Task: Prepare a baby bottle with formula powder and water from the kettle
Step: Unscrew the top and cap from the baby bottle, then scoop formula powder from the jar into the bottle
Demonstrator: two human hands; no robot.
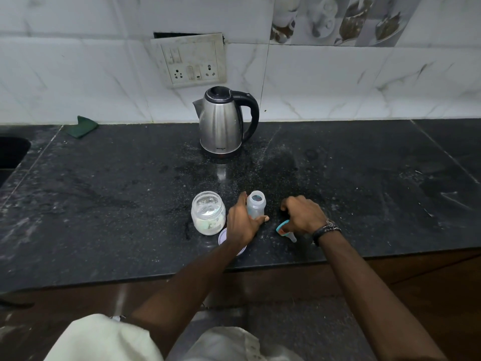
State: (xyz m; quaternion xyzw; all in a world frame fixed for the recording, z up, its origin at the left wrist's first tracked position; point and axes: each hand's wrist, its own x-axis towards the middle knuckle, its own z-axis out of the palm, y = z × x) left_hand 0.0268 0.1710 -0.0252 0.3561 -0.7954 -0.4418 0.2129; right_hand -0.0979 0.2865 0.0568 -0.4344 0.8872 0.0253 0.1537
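Clear plastic baby bottle (256, 208) stands uncapped near the black stone counter's (104, 194) front edge, left hand (243, 225) curled round it. Right hand (303, 214) grips its teal-ringed teat cap (285, 228). Beside: glass powder jar (208, 212); behind, steel kettle (221, 122), logo unreadable.

A black speckled stone countertop (364, 183) runs across the view, dusted with pale specks and smears. At its back left a folded green cloth (81, 127) leans against the white marble-patterned wall tiles (65, 74). A grimy white switch-and-socket plate (191, 61) is set in the wall, with a dark gap showing along its top edge. Upper right, a decorative tile (338, 19) pictures cups and bowls. At the far left the dark edge of a sink (11, 152) shows. Brown cabinet fronts (429, 277) lie below the counter.
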